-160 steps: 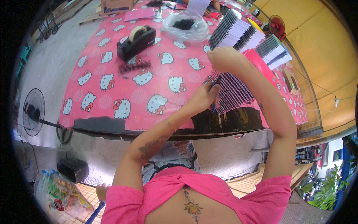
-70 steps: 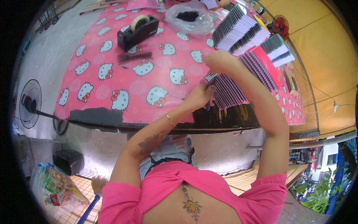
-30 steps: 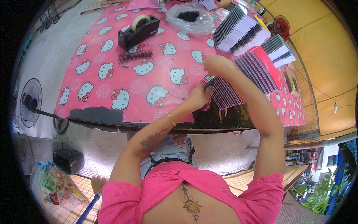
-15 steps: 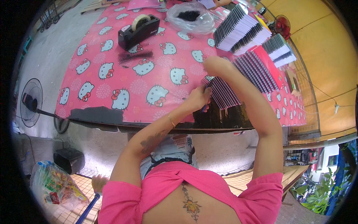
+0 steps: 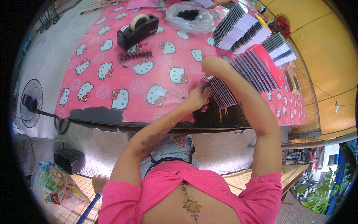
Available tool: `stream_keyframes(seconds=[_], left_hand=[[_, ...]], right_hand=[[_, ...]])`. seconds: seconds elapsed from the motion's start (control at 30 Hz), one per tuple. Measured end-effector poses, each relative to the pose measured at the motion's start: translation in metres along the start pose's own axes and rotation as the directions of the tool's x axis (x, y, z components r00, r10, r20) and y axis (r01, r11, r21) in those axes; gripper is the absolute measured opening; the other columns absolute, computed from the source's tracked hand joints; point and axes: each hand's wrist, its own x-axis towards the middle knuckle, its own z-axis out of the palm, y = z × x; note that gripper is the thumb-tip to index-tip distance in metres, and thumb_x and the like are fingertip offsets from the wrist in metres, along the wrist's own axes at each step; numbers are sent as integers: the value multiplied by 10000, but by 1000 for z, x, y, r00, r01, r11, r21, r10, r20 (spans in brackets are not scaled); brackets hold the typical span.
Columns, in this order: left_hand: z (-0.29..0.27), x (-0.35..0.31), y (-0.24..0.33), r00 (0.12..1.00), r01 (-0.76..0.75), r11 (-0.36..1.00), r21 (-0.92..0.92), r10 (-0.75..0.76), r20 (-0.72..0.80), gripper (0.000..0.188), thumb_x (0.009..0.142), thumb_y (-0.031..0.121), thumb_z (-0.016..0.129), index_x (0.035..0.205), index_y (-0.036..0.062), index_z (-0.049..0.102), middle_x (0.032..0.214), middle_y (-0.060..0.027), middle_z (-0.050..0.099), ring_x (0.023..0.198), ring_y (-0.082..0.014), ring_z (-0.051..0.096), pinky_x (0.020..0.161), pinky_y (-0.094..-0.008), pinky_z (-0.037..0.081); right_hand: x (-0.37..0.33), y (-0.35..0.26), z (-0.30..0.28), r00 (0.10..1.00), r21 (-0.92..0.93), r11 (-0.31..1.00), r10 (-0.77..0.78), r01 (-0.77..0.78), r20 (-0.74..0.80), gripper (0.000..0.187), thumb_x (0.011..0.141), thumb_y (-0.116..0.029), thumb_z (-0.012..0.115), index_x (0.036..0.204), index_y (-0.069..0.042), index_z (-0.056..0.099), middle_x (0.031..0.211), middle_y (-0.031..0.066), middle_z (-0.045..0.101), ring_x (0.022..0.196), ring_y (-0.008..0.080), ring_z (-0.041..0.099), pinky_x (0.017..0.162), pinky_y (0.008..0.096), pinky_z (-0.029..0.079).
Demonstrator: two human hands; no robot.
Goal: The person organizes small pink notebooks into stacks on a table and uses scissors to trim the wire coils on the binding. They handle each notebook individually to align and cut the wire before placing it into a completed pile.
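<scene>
My left hand (image 5: 198,98) is closed near the table's front edge. It grips a narrow dark blue thing with red touches (image 5: 204,108), whose kind is mostly covered by my fingers. Right beside it lies a row of spiral-bound notebooks (image 5: 223,93), spines up, at the front edge. Over the far end of this row bends my right hand (image 5: 215,66), with its fingers hidden beneath the wrist. A second row of spiral-bound notebooks (image 5: 255,71) lies to the right, beyond my right forearm.
Farther back stand stacks of dark-spined notebooks (image 5: 235,30) and another stack (image 5: 279,50). A black tape dispenser (image 5: 138,33), loose black binding coils (image 5: 135,56) and a plastic bag with black coils (image 5: 190,18) are on the pink table cover (image 5: 145,80). Another person's hand (image 5: 220,3) shows at the top.
The notebook row beside my left hand and my right hand have shifted slightly to the left. My left hand keeps its grip in nearly the same place.
</scene>
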Motion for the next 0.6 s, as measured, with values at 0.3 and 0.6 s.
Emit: stream_keyframes(seconds=[0.3,0.6], left_hand=[[-2,11,-8,998,56,992,-111,-58,-21,319,1007,317,460,1020,11,551,723,-86,565,516,-213,610,440,-360,536],[-3,2,-8,995,94,990,-105,-92,28,334,1016,326,433,1050,11,537,757,-108,596,594,-248,663,475,-378,554]], right_hand=[[7,-7,11,997,-16,999,-31,30,-67,181,748,-79,663,903,-19,733,935,189,721,897,329,711,746,444,576],[8,-7,8,997,-6,997,-75,75,-12,200,748,-84,660,923,-25,735,943,199,714,899,341,708,742,450,575]])
